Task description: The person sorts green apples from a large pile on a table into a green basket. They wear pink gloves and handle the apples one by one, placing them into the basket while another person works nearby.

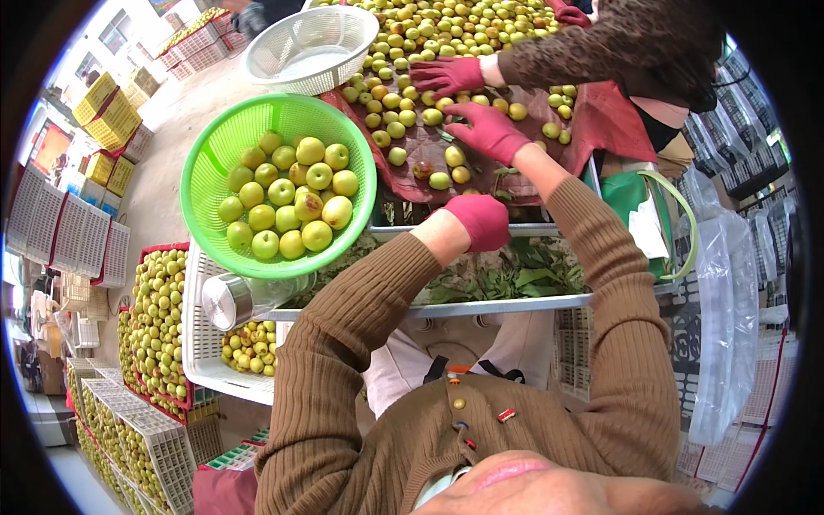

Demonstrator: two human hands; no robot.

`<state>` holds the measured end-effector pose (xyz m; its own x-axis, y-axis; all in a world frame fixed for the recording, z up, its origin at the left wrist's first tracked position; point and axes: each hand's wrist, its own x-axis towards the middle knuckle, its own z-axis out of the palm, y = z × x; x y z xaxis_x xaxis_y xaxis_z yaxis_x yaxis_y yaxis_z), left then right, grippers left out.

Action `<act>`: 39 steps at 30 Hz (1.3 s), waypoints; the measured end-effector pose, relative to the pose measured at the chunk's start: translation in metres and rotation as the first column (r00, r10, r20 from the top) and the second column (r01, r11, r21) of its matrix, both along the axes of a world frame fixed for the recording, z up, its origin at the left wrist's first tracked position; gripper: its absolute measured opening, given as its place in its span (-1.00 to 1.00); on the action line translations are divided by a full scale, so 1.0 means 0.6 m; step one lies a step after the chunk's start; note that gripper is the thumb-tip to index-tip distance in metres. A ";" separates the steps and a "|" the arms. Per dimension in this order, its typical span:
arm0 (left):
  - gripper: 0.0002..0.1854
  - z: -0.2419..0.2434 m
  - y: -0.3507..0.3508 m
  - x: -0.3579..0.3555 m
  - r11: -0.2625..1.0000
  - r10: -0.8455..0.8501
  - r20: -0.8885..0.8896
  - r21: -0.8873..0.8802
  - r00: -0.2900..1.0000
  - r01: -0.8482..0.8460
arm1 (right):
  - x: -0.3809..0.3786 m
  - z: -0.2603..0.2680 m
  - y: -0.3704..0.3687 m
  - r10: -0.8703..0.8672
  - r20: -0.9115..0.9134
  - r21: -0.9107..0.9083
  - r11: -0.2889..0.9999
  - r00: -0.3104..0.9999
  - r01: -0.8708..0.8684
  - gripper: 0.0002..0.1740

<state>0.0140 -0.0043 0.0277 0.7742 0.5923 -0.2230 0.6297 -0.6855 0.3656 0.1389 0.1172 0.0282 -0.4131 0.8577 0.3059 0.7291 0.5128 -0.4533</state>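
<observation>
My right hand (489, 134), in a pink glove, reaches forward over the sorting table with its fingers apart. Around its fingertips lie yellow-green jujubes (432, 116) on a dark red cloth (486, 170). My left hand (477, 222), gloved alike, is curled above the table's near edge; its fingers are turned from view, so anything inside them is hidden. To its left, a bright green plastic colander (278, 267) holds many jujubes (281, 192). A few loose fruits, one with a brown patch (423, 170), lie just ahead of my left hand.
A co-worker's gloved hand (447, 75) spreads over the fruit ahead. A white colander (312, 51) stands behind the green one. Leaves (534, 277) fill the near trough. A lidded jar (228, 301) lies on a white crate (225, 380). A green bag (627, 193) is at right.
</observation>
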 end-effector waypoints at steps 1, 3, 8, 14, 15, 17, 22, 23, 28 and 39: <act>-0.57 0.005 0.000 0.003 1.000 -0.010 -0.005 -0.025 1.000 0.010 | -0.013 -0.010 0.026 0.087 -0.041 0.006 0.996 0.995 -0.087 -0.37; -0.58 0.010 0.001 0.007 0.999 -0.024 -0.040 -0.048 0.999 0.022 | -0.061 -0.040 0.062 0.073 0.127 0.201 0.975 0.989 -0.098 -0.26; -0.52 -0.038 0.008 0.000 0.997 -0.078 0.244 0.014 0.966 0.077 | -0.239 -0.038 0.072 0.032 0.352 0.205 0.973 0.935 -0.110 -0.25; -0.48 -0.083 0.009 -0.007 0.973 -0.176 0.464 0.218 0.868 0.080 | -0.275 -0.036 0.120 -0.062 0.465 0.200 0.979 0.883 -0.037 -0.29; -0.48 -0.075 0.009 -0.009 0.980 -0.155 0.429 0.184 0.890 0.082 | -0.273 -0.031 0.126 -0.051 0.467 0.164 0.986 0.883 -0.030 -0.28; -0.48 -0.043 0.001 -0.013 0.990 -0.125 0.353 0.113 0.927 0.091 | -0.261 -0.021 0.131 -0.038 0.470 0.090 0.996 0.882 -0.005 -0.26; -0.54 -0.009 0.000 0.000 0.998 -0.028 0.213 -0.054 0.977 0.041 | -0.219 -0.032 0.118 0.058 0.445 0.055 0.994 0.894 -0.092 -0.39; -0.55 -0.006 0.003 0.008 0.994 -0.011 0.124 -0.106 0.992 0.025 | -0.200 -0.041 0.111 0.095 0.405 0.093 0.985 0.910 -0.145 -0.40; -0.59 -0.007 0.001 0.003 0.998 0.027 -0.009 -0.048 1.000 -0.027 | -0.134 -0.039 -0.006 0.366 0.315 0.142 0.894 0.876 -0.425 -0.47; -0.61 0.003 -0.005 -0.001 1.000 -0.025 -0.036 -0.017 0.999 0.024 | 0.123 -0.007 0.050 -0.186 -0.241 0.156 0.961 0.952 0.228 -0.63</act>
<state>0.0131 -0.0070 0.0296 0.7797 0.5693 -0.2607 0.6258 -0.6948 0.3545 0.2125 0.1469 0.0241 -0.1360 0.8393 0.5265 0.7191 0.4492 -0.5303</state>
